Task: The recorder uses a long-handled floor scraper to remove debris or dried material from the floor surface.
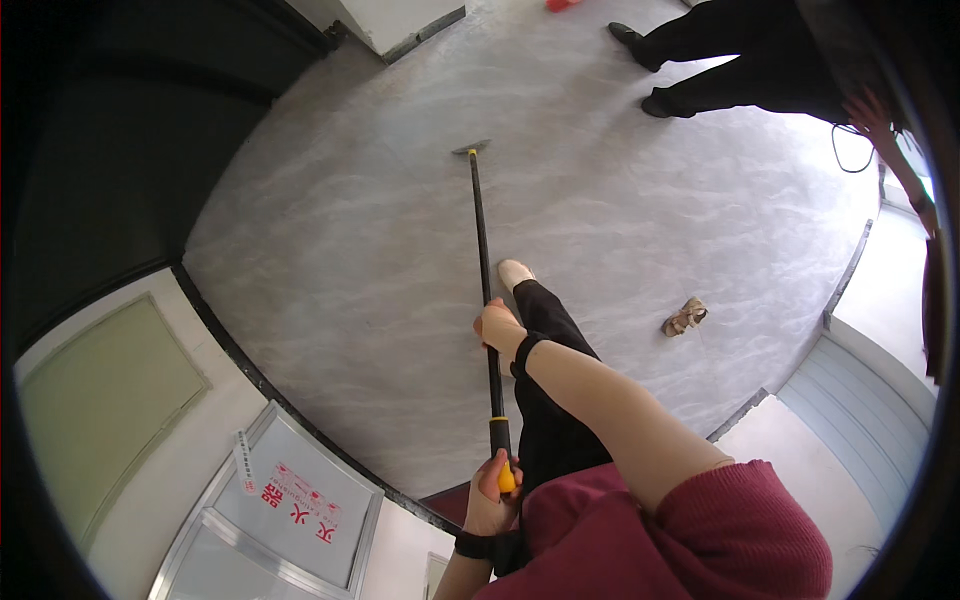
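Note:
A long-handled floor tool with a black pole (480, 225) runs away from me across the middle of the view. Its narrow flat head (471, 148) rests on the grey marbled floor (337, 225), joined to the pole by a yellow collar. My right hand (499, 326) is wrapped around the pole about midway down. Lower, near my body, my left hand (493, 486) grips the black and yellow handle end (508, 476). One of my light shoes (516, 273) shows just right of the pole.
A strappy sandal (685, 318) lies on the floor to the right. Another person in dark trousers (697, 52) stands at the upper right. At lower left is a metal-framed cabinet (300, 495) bearing red writing. A white wall corner (397, 22) juts in at the top, near a red object (561, 4).

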A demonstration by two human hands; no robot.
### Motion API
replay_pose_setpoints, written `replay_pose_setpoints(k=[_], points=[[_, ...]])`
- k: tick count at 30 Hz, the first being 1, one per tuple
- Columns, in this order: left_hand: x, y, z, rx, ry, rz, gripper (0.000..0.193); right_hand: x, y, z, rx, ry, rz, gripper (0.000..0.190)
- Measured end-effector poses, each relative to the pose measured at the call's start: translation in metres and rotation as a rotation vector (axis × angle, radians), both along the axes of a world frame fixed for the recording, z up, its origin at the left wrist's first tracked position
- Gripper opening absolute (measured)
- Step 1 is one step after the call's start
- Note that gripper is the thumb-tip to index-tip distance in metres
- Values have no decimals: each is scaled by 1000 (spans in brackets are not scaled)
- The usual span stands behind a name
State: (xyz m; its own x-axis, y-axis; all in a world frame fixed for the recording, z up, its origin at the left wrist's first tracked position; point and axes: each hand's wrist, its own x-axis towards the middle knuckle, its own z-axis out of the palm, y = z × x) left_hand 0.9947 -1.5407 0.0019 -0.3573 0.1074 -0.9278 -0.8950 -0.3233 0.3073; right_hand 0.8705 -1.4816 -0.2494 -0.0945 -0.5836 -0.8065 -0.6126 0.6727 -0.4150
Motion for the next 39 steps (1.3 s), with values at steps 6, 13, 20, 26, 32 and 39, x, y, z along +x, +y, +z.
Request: replay_pose_setpoints(k=[6, 13, 20, 26, 32, 39], points=[[32, 6, -5, 176, -305, 289, 32, 25, 1, -45, 15, 35, 92, 17], [15, 12, -14, 194, -214, 326, 34, 46, 8, -83, -122, 293, -212, 12], [121, -33, 9, -206, 409, -573, 11, 142, 23, -53, -188, 337, -27, 15], [119, -38, 0, -223, 364, -400, 12, 93, -1, 40, -88, 239, 11, 12], [65, 5, -18, 145, -217, 201, 28, 33, 31, 13, 51, 136, 63, 9], [134, -32, 26, -324, 227, -638, 29, 140, 5, -5, 12, 59, 115, 14]])
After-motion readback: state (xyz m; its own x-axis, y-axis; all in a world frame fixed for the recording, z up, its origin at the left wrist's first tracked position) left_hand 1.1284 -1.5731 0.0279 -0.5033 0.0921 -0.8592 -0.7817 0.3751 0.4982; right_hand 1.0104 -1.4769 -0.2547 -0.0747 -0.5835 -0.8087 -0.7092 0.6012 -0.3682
